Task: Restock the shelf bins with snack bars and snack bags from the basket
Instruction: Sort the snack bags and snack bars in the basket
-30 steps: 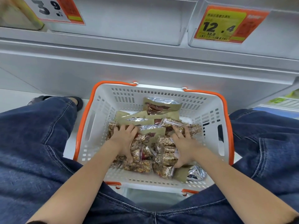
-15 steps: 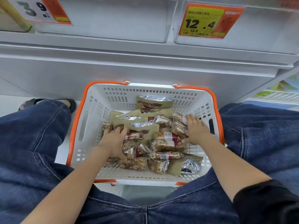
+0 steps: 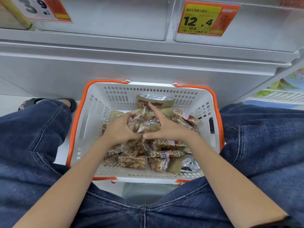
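A white basket with orange handles sits on the floor between my knees. It holds several clear-wrapped snack bars and olive snack bags. My left hand and my right hand meet over the middle of the basket. Together they clasp a bunch of snack bars, lifted a little above the pile. The left fingers curl around the bunch. The right hand presses it from the right, index finger stretched toward the far bag.
White shelf bins hang above the basket, one with a "3.9" price tag, another with an orange "12.4" tag. My jeans-clad legs flank the basket. A sandalled foot rests at left. Lower shelves show at far right.
Both hands were spread apart on the pile. They have come together at the basket's centre and gathered a bunch of snack bars, raising it slightly.
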Demonstrator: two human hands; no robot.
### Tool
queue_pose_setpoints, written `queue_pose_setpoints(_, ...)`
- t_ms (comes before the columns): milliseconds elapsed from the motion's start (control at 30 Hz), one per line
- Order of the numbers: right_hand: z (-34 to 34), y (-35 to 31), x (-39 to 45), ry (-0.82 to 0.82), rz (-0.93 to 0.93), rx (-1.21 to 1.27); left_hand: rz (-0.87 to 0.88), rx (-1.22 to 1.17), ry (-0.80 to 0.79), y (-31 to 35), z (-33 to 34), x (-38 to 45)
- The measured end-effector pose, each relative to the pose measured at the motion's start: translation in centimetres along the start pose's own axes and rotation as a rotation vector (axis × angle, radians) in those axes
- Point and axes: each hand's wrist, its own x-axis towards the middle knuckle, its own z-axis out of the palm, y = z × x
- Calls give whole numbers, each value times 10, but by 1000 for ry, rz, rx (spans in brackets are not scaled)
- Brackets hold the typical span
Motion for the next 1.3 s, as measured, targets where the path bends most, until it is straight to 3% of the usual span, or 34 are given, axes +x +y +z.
queue_pose_setpoints(100,-1,0,-4,171,-12,212,-41,-357,-95,36,16,10)
queue_pose_setpoints(200,-26,14,-16,400,-3,174,-20,-558,-228,69,48,30)
queue_pose_setpoints(267,-42,30,-25,453,85,188,41,-470,-248,83,71,42)
queue_pose_setpoints(367,-55,53,-30,508,350,263,111,-155,-257,99,96,51)
queue_pose_setpoints(400,-58,59,-30,547,402,209,152,-45,-277,101,103,52)
queue_pose_setpoints(500,-64,70,-29,692,504,-257,293,195,-369,96,112,52)
queue_pose_setpoints(600,-59,73,-27,736,487,-379,332,192,-365,81,102,49)
queue_pose_setpoints(700,-50,58,-20,816,281,-571,286,105,-266,51,80,42)
queue_pose_setpoints(767,-41,38,-12,745,66,-620,226,165,-233,19,61,35)
queue_pose_setpoints(833,-21,24,-2,451,-31,-558,166,325,-253,-19,47,26)
queue_pose_setpoints(900,8,27,5,83,69,-483,131,438,-264,-48,40,14)
queue_pose_setpoints(967,33,43,10,-132,215,-651,49,451,-262,-66,43,0)
queue_pose_setpoints(1100,57,58,14,-192,287,-1038,-99,464,-369,-86,55,-16)
queue_pose_setpoints(1300,67,59,14,-206,401,-1111,-75,603,-321,-76,59,-11)
